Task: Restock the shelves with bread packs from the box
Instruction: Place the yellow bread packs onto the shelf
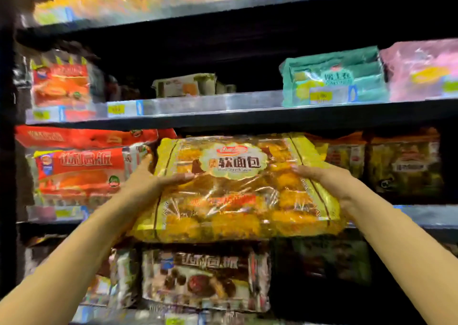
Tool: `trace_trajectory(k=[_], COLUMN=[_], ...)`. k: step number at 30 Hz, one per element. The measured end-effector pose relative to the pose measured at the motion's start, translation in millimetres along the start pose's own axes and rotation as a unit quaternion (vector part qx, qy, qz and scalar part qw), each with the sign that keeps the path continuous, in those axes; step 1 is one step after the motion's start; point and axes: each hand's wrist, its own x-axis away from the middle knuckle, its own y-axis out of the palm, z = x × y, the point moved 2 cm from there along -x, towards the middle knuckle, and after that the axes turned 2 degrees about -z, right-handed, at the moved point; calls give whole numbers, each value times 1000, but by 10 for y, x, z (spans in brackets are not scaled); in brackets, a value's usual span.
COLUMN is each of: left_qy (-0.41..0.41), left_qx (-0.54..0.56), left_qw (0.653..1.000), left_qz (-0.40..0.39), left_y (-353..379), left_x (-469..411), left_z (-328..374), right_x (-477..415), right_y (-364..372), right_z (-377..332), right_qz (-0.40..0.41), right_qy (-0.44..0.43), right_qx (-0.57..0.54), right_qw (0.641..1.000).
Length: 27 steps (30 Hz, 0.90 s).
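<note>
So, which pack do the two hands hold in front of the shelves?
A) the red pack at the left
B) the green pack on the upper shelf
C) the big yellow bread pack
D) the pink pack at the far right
C: the left hand and the right hand grip the two sides of the yellow bread pack, thumbs on its front.

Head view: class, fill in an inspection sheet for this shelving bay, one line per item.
Surface: dark shelf with price-tag rail, stocked.
Job's things: yellow bread pack held at the shelf front; box not in view.
Clutter: nothing seen.
Grippers: left hand and right hand grip the pack's two ends.
Cables: nothing seen.
Surroundings: red packs to the left, brown packs to the right, green pack and pink pack above.
</note>
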Motion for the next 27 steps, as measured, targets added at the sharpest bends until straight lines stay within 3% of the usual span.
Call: trace_trajectory(k=[2,8,15,20,27], left_qy=[17,55,49,53,-71], left_qx=[24,36,-20,-45,-86], left_qw=[999,997,996,996,993], left_qz=[18,45,65,61,25], left_y=[94,304,334,366,400], left_x=[-116,-581,-954,-1081,-1231], left_z=[-29,5,-285,-289,-548], right_x=[-623,-763,-854,-1008,-998], right_y=[-155,62,220,265,347], right_z=[162,45,18,22,263], right_qz=[7,48,84,51,49], right_qy=[-2,-33,-20,35,14], right_qx=[2,-60,21,77,179], right_qw=[1000,996,996,995,983])
